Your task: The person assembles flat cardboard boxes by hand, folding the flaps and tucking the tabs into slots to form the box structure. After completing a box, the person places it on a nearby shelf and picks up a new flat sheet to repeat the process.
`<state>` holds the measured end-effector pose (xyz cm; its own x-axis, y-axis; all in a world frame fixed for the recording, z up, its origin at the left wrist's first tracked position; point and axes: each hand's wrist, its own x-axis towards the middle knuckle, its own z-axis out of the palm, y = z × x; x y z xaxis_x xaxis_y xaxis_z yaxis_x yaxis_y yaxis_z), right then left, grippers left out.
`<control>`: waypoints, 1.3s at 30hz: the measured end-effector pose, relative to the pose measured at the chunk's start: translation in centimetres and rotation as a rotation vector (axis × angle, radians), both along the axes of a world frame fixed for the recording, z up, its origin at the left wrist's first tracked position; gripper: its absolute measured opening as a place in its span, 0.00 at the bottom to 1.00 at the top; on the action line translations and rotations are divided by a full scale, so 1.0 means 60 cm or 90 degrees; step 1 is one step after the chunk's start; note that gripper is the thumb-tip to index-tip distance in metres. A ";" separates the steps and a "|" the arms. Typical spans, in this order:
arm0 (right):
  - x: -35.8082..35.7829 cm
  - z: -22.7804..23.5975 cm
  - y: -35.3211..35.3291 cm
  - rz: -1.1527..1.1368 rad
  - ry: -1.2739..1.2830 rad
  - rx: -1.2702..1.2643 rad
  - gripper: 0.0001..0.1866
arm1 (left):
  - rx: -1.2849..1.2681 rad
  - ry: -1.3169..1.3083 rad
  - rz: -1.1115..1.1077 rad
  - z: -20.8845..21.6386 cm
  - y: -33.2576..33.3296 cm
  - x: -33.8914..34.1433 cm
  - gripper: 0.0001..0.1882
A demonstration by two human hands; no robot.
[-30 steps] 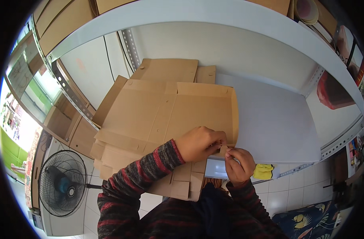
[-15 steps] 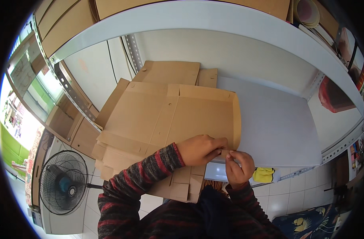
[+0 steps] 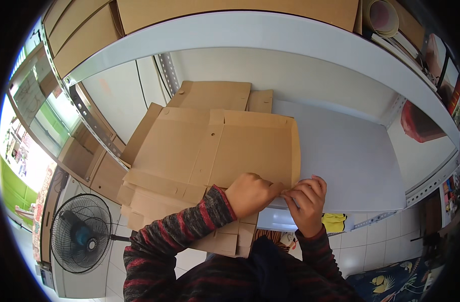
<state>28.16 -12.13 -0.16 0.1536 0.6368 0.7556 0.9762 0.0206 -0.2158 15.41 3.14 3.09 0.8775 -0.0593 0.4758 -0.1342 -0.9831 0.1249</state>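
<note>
A flat, creased cardboard box blank (image 3: 255, 151) lies on top of a stack of similar brown sheets, with flaps along its edges. At its near right corner both my hands meet. My left hand (image 3: 252, 194) is closed, back upward, its thumb and fingers at the corner flap. From the other side my right hand (image 3: 306, 204) pinches the same corner between thumb and forefinger, its other fingers loosely bent. My fingers mostly hide the bit of cardboard between them.
The sheets rest on a grey shelf (image 3: 345, 156) under a white shelf beam (image 3: 230, 32). More cardboard (image 3: 240, 10) sits above. A fan (image 3: 82, 233) stands at the left. A yellow cloth (image 3: 334, 222) is beyond my right hand, below the shelf edge.
My right hand has turned upward and its fingers have lifted slightly. My left hand has rolled over the corner, covering the small flap that showed between my fingers. The view has tilted a little.
</note>
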 end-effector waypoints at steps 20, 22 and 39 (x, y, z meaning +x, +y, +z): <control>0.020 0.016 0.025 0.042 0.185 -0.174 0.04 | -0.278 0.222 -0.048 -0.018 0.046 0.050 0.11; 0.022 0.016 0.027 0.052 0.191 -0.160 0.03 | -0.233 0.207 -0.046 -0.011 0.045 0.043 0.13; 0.137 0.062 0.091 0.126 -0.166 -0.152 0.04 | -0.266 0.185 0.340 -0.003 0.125 -0.262 0.36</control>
<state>36.37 -6.66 3.54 -0.1674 0.7971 0.5802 0.9809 0.1937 0.0169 -0.31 10.62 2.89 0.8300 0.5469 0.1091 0.4450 -0.7675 0.4615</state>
